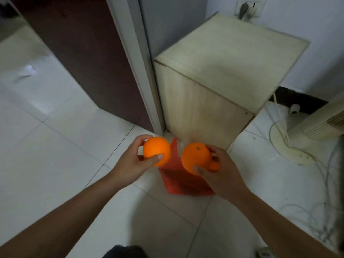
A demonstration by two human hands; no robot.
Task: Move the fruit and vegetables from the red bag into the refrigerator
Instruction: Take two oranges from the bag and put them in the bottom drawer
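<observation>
My left hand point(131, 161) grips an orange point(156, 150) between thumb and fingers, held above the floor. My right hand point(221, 173) holds a second, larger orange point(195, 157), and a small orange-coloured piece point(214, 166) shows by its fingers. Below both hands the red bag point(178, 181) lies on the white tiled floor, partly hidden by the oranges and my right hand. Its contents cannot be seen. A tall grey-white panel with a dark brown face point(141, 53), possibly the refrigerator's door, stands at the upper middle.
A pale wooden box-shaped cabinet point(223, 71) stands right behind the bag, against the wall. A cream standing fan base point(296, 146) and loose white cables point(325, 211) lie on the floor at the right. A wall socket point(247, 8) sits above the cabinet.
</observation>
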